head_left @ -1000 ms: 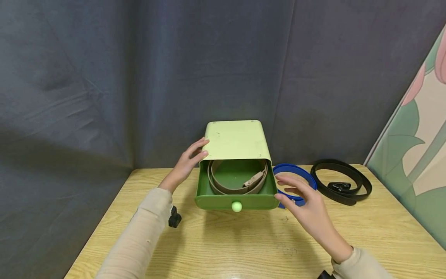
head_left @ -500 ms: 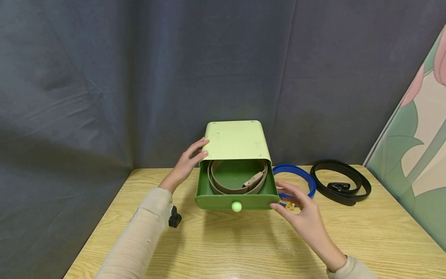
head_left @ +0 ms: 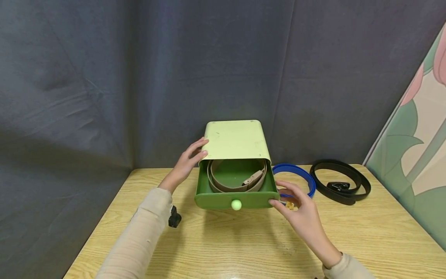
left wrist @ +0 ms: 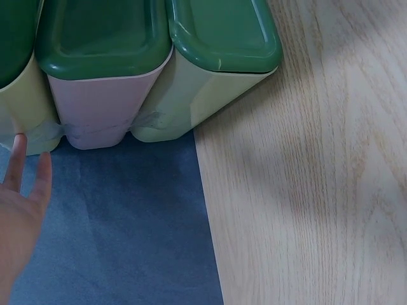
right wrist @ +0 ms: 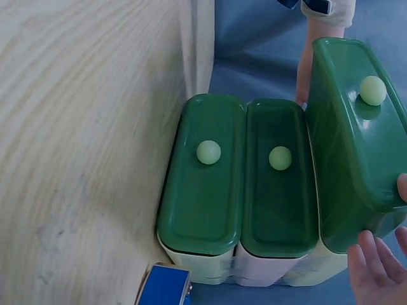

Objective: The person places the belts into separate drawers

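A green drawer [head_left: 223, 200] with a pale round knob [head_left: 236, 204] stands pulled out of the top of a light green cabinet [head_left: 237, 139]. Inside it lies a coiled tan belt [head_left: 256, 181]. My left hand [head_left: 182, 164] rests its fingertips against the cabinet's left side, the thumb by the front top edge. With the thumb on the drawer front and the fingers at its side, my right hand [head_left: 299, 211] pinches the right front corner. The right wrist view shows two pushed-in drawers [right wrist: 202, 197] beside the pulled-out one.
Right of the cabinet lies a coiled blue belt [head_left: 295, 169] with a gold-coloured buckle [head_left: 290, 205], partly behind my right hand. Farther right is a coiled black belt [head_left: 364, 186]. A grey curtain [head_left: 223, 69] hangs behind the wooden table [head_left: 237, 244].
My right hand has moved left and slightly down onto the drawer's corner. The drawer's front edge has risen slightly. My left hand has stayed put.
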A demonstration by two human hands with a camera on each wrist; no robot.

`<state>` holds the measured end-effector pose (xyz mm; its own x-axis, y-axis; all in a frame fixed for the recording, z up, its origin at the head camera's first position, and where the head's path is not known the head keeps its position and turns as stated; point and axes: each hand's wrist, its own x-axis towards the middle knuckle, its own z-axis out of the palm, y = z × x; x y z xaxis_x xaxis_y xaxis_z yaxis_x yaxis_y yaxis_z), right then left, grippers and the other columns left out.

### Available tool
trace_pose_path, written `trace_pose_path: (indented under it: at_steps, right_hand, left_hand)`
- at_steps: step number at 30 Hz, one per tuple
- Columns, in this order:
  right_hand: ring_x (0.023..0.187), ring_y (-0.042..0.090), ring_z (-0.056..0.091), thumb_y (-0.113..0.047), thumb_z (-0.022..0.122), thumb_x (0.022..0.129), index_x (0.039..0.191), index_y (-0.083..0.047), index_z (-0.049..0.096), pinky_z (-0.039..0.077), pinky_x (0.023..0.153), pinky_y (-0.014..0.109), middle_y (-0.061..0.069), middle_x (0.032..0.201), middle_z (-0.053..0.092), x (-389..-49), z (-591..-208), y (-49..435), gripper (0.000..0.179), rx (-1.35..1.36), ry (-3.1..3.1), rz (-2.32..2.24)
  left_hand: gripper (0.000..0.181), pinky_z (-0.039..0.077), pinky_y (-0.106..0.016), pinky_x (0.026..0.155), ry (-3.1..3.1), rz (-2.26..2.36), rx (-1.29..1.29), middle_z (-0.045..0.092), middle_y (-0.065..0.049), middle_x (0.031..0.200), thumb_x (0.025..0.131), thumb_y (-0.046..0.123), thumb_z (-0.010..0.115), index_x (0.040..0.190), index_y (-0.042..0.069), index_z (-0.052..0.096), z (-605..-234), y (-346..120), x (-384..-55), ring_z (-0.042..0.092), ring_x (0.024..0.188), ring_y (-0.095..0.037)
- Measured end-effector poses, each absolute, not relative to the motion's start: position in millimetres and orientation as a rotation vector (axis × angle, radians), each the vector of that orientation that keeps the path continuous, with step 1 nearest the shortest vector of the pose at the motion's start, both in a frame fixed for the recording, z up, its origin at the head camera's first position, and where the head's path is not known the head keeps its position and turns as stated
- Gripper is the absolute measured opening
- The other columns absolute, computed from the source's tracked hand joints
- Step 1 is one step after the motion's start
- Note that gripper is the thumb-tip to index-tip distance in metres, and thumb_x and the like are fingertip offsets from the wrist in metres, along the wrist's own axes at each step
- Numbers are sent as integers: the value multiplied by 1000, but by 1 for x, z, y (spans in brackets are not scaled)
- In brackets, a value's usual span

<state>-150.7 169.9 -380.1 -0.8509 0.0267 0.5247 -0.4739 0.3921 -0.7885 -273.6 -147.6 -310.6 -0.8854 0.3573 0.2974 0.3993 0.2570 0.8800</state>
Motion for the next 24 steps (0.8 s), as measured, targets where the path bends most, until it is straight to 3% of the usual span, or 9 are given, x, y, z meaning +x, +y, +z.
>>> trace_pose_path:
  at_steps: [9, 24]
  right_hand:
    - [92, 6, 65, -2, 78, 84, 124, -2, 63, 54, 75, 19, 10, 120, 61, -155, -373, 167, 42, 361, -2168, 1535]
    - [93, 4, 57, -1, 79, 83, 119, 0, 64, 49, 80, 14, 10, 112, 63, -179, -373, 159, 40, 322, -2080, 1490]
  left_hand:
    - [49, 30, -55, 109, -2458, -1750, -723, 19, -15, 162, 104, 12, 51, 149, -1, 40, -311, -147, -273, 36, 133, -38]
    - [48, 28, -53, 111, -2441, -1773, -729, 19, -15, 163, 104, 11, 50, 149, -2, 39, -312, -147, -273, 32, 138, -37]
